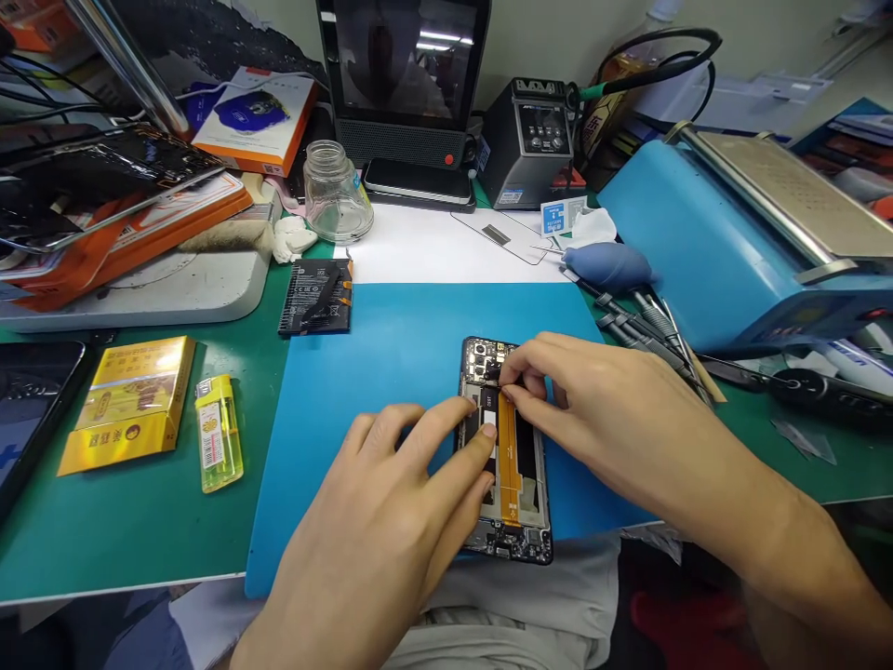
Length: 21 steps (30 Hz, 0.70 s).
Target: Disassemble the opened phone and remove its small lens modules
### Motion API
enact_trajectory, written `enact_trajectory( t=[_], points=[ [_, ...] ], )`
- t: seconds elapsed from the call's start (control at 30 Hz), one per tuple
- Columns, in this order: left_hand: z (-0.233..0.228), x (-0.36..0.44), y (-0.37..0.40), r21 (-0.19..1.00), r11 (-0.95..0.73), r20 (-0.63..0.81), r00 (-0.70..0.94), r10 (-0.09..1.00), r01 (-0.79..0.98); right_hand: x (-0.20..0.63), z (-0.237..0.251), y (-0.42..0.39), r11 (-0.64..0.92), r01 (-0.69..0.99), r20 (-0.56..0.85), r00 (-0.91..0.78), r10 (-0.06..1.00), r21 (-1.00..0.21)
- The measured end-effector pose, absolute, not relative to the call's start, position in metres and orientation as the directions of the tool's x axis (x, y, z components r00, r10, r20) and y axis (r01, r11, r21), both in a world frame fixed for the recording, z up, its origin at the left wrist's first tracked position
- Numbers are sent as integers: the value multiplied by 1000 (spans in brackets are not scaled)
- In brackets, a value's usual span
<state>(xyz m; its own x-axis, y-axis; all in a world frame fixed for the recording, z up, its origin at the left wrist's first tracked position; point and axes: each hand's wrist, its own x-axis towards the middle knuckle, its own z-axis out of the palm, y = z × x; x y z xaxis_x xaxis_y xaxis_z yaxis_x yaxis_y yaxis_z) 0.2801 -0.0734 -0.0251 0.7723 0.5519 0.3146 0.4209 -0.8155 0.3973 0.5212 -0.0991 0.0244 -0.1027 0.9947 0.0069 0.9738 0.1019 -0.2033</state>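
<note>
An opened phone [520, 521] lies back-up on a blue mat [391, 344], its circuit board and an orange flex cable [508, 456] exposed. My left hand [391, 502] rests on the phone's left edge, fingers spread and pressing it down. My right hand [593, 400] comes in from the right, its fingertips pinched at the top of the orange cable near the board. I cannot tell if it holds a small part. A removed black battery [315, 298] lies at the mat's far left corner.
A yellow lighter [218, 433] and gold box [129, 405] sit left on the green mat. Tweezers and tools [648, 326] and a blue air blower [606, 265] lie right, beside a blue machine [732, 233]. A glass jar [336, 194], a monitor and a soldering station [526, 140] stand behind.
</note>
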Motion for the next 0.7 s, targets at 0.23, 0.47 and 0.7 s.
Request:
enact_trajectory(
  t=[0.23,0.47,0.7],
  points=[
    [-25,281,-74,390,-816,321,768,554,426,520,23,-97,54,966,-30,-63,998,-252],
    [-26,281,-75,394,-810,314,764,563,435,523,24,-98,61,949,-40,-77,996,-310],
    [-28,282,-76,384,-812,342,749,568,440,529,27,-102,117,928,23,-116,993,-354]
  ],
)
